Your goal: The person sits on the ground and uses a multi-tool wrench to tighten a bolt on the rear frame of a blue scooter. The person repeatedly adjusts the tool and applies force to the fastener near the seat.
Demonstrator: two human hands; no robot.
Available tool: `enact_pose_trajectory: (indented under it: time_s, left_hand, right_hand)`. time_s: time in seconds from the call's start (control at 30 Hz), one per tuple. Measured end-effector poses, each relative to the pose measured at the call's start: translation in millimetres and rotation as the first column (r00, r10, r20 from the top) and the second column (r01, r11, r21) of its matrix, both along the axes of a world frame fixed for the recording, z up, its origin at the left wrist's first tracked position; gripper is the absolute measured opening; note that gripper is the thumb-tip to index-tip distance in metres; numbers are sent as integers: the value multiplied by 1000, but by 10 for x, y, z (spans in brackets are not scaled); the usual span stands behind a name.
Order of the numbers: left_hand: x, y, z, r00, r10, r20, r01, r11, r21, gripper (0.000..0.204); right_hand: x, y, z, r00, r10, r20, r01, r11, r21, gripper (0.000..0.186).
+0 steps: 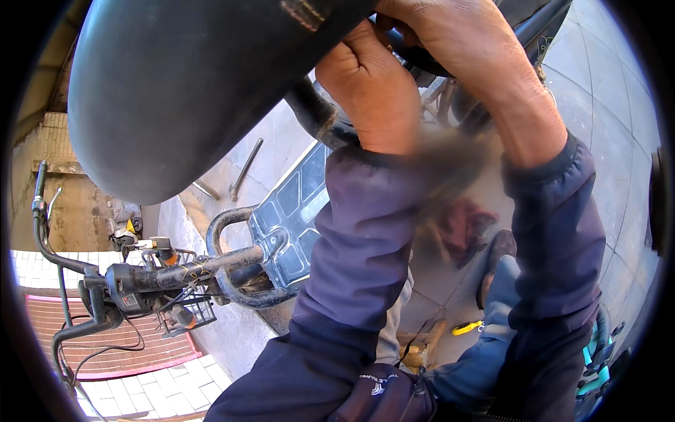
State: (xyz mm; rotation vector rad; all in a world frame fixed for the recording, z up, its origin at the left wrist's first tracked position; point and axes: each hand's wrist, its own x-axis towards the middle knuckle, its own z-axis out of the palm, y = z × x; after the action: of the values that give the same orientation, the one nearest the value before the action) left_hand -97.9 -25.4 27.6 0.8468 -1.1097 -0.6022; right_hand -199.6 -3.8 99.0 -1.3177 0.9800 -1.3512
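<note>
A large, smooth black vehicle seat (190, 91) fills the upper left, close to my hands. Beside its right edge, my left hand (373, 84) is bent inward with its fingers curled. Just right of it, my right hand (450, 35) reaches in from above, its fingers bent toward the left one. Both hands are closed at a dark part (425, 60) under the seat edge; what the fingertips grip is hidden. A black frame tube (316, 112) runs beneath my left wrist.
Handlebars (77, 267) and a blue-grey footboard (292, 204) extend left. A hammer-like tool (246, 169) lies on the floor beyond. Below my arms are a dark red cloth (464, 228), a yellow-handled tool (466, 328) and a wooden block (425, 346). Teal parts (596, 369) stand at lower right.
</note>
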Motion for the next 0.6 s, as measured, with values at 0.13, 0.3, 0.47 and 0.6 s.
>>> enact_pose_trajectory:
  time_s: [0.13, 0.3, 0.47, 0.6]
  left_hand:
    - [1, 22, 34, 998, 35, 42, -36, 999, 29, 45]
    - [-19, 35, 83, 1000, 6, 18, -7, 998, 55, 47]
    - [29, 36, 6, 992, -4, 123, 10, 999, -53, 46]
    - [39, 121, 85, 996, -71, 50, 67, 995, 70, 46]
  right_hand:
    - [22, -107, -125, 999, 34, 36, -32, 998, -46, 27]
    - [-8, -16, -6, 1000, -16, -4, 16, 999, -30, 26]
    - [-94, -27, -174, 980, 150, 131, -134, 983, -123, 27]
    - [-130, 3, -151, 971, 170, 167, -156, 983, -95, 28]
